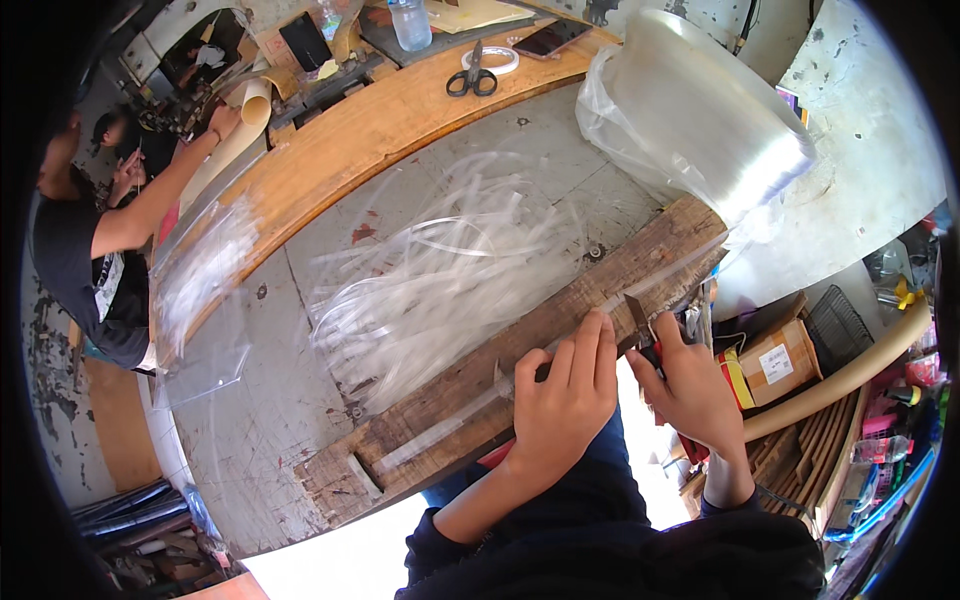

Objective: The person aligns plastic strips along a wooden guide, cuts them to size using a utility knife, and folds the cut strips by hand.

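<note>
A clear plastic strip lies along a worn wooden plank, from its near-left end toward a big roll of clear plastic film at the far right. My left hand presses on the plank over the strip, fingers together. Something dark shows between thumb and fingers, with a small pointed metal tip just left of them; its kind is hidden. My right hand is closed round the handle of a cutter knife, its blade up at the plank beside my left fingertips. A short block sits at the plank's left end.
Loose clear plastic strips heap on the grey tabletop beyond the plank. Farther back are black scissors, a tape roll, a phone and a water bottle. A co-worker stands left; cardboard boxes sit right.
</note>
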